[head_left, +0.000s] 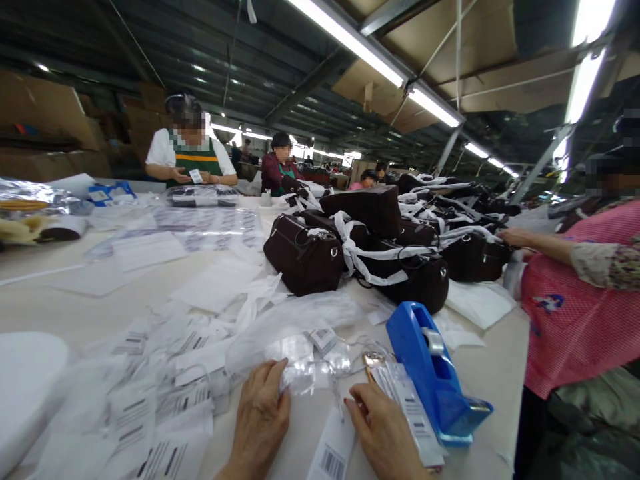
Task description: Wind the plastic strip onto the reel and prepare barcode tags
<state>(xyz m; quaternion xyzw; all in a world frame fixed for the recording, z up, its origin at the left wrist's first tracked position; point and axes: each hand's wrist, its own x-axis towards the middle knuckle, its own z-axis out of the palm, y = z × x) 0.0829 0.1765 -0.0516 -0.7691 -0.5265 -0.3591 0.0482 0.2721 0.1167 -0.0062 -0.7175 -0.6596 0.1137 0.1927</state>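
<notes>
At your far left, silver plastic packaging point(45, 190) lies on the pale table point(30, 310), and a smooth white rounded object point(30, 393) sits in the near corner. Next to it spreads a loose pile of barcode tags point(133, 413), many in clear film. Beyond them, a co-worker in a green apron point(193, 163) holds a small white card point(196, 176) over a dark plastic-wrapped item point(201, 195).

Your left hand point(263, 407) rests palm down, its fingertips at the edge of a crumpled clear plastic sleeve point(300, 363); you cannot tell from this view whether they pinch it. The sleeve lies in front of you, just beyond the gap between your hands. Farther back, dark brown handbags point(305, 257) are heaped, with white wrapping point(350, 243) around their straps.

A single white barcode tag point(333, 447) lies between your hands, nearer the right. Your right hand point(383, 427) is curled, thumb and fingers close by the tag's top end; whether they grip anything is unclear. Beside it lies a stack of tags point(413, 410), then a blue tape dispenser point(425, 373). At far right, a co-worker in a pink checked apron point(580, 293) reaches to a handbag.
</notes>
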